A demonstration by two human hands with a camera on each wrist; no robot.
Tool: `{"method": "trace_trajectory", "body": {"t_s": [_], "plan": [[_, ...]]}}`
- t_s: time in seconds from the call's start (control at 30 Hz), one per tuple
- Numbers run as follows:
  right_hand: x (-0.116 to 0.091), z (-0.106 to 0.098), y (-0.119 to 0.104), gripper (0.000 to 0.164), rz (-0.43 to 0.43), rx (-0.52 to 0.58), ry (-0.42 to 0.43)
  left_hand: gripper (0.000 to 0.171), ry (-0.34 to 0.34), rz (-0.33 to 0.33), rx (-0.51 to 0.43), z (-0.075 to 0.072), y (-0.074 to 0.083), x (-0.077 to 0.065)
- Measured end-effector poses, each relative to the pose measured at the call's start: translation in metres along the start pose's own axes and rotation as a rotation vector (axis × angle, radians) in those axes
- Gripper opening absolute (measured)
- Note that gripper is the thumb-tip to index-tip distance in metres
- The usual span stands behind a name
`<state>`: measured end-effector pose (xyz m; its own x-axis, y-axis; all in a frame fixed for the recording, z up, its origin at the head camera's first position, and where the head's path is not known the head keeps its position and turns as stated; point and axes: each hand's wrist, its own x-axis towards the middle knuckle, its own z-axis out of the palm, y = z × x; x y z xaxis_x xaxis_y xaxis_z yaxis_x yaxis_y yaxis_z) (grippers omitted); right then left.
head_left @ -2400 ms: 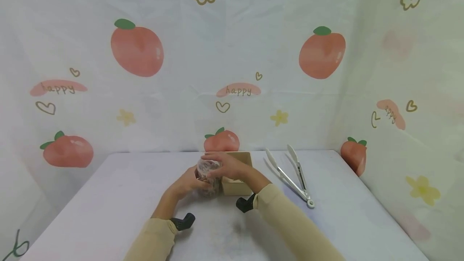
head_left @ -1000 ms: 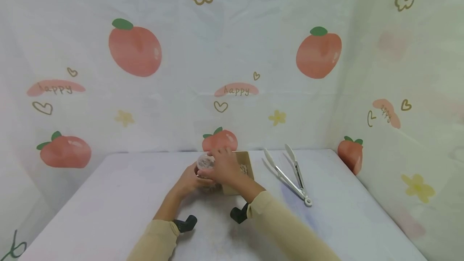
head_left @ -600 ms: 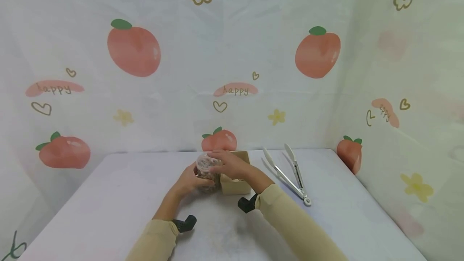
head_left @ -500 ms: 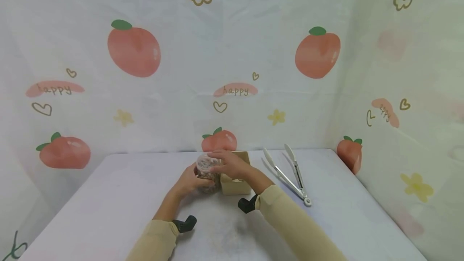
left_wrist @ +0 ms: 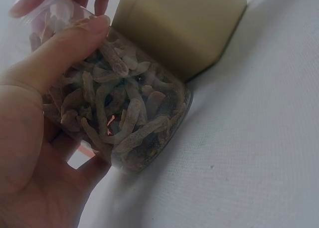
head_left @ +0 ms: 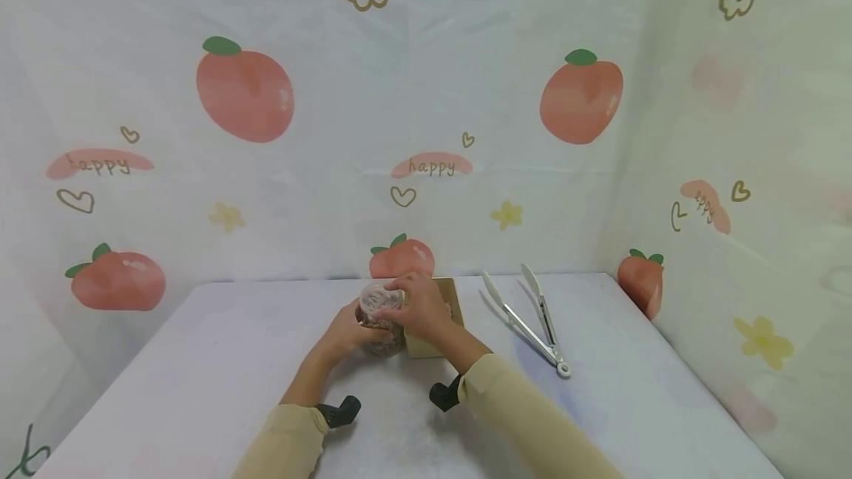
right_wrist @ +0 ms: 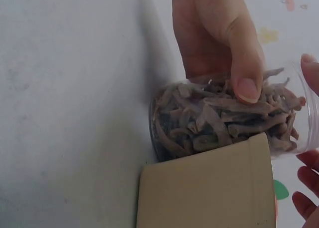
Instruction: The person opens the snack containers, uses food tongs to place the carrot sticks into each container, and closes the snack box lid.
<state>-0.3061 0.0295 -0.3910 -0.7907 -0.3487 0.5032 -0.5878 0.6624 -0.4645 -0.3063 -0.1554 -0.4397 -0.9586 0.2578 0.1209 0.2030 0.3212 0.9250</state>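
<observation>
A clear plastic jar [head_left: 387, 346] of brown, twisted dried strips stands on the table, its round clear lid [head_left: 376, 299] on top. My left hand [head_left: 346, 335] grips the jar's side, the thumb across the wall in the left wrist view, where the packed strips [left_wrist: 134, 113] show well. Over the lid, my right hand [head_left: 426, 313] has its thumb and fingers at the rim on either side. Only its fingertips [right_wrist: 311, 71] show at the right edge of the right wrist view.
A beige open box [head_left: 426, 348] stands right beside the jar, partly behind my right hand; what it holds is mostly hidden. Farther right, white-tipped metal tongs [head_left: 532, 324] lie spread on the white table [head_left: 200, 375]. A patterned sheet [head_left: 319, 183] hangs behind.
My right hand turns back and forth over the lid; since half a second ago the wrist has swung and the fingers have closed in on the rim. The left hand keeps its grip.
</observation>
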Motion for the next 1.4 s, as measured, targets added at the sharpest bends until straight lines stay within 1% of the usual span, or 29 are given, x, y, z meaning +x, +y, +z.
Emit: {"method": "trace_trajectory", "body": {"t_s": [0.07, 0.3, 0.43, 0.53, 0.6, 0.7, 0.77, 0.87, 1.07, 1.17, 1.23, 1.3, 1.4], "plan": [[0.0, 0.002, -0.001, 0.049, 0.017, -0.002, -0.002, 0.081, 0.003, 0.001, 0.001, 0.0, 0.0, 0.0], [0.0, 0.006, -0.005, 0.053, 0.122, 0.062, -0.059, 0.077, 0.01, 0.034, 0.007, 0.0, -0.007, 0.001], [0.0, 0.006, -0.009, 0.057, 0.143, 0.041, -0.067, 0.08, 0.011, 0.039, -0.01, -0.001, -0.009, 0.001], [0.001, 0.006, -0.012, 0.059, 0.132, 0.016, -0.065, 0.081, 0.006, 0.042, -0.02, -0.001, -0.009, 0.001], [0.001, 0.006, -0.014, 0.059, 0.125, -0.007, -0.065, 0.08, 0.007, 0.047, -0.009, 0.0, -0.009, 0.001], [0.002, 0.005, -0.015, 0.06, 0.129, -0.02, -0.074, 0.078, 0.013, 0.056, 0.014, 0.0, -0.009, 0.001], [0.002, 0.005, -0.014, 0.061, 0.125, -0.006, -0.091, 0.077, 0.017, 0.058, 0.025, 0.001, -0.008, 0.001], [0.004, 0.002, -0.01, 0.06, 0.104, 0.044, -0.143, 0.076, 0.019, 0.054, 0.025, 0.0, -0.008, 0.001], [0.007, -0.012, 0.003, 0.057, 0.018, 0.145, -0.293, 0.08, 0.022, 0.024, 0.037, 0.0, -0.008, 0.003], [0.008, -0.019, 0.004, 0.057, 0.008, 0.175, -0.333, 0.079, 0.022, 0.017, 0.025, 0.001, -0.008, 0.003], [0.008, -0.021, 0.003, 0.057, 0.013, 0.174, -0.337, 0.078, 0.019, 0.013, 0.024, 0.001, -0.007, 0.002], [0.008, -0.02, 0.001, 0.057, 0.028, 0.16, -0.321, 0.076, 0.012, 0.016, 0.022, 0.001, 0.003, -0.003], [0.008, -0.014, 0.0, 0.055, 0.033, 0.115, -0.263, 0.076, -0.004, 0.015, 0.01, -0.001, 0.018, -0.01]]}}
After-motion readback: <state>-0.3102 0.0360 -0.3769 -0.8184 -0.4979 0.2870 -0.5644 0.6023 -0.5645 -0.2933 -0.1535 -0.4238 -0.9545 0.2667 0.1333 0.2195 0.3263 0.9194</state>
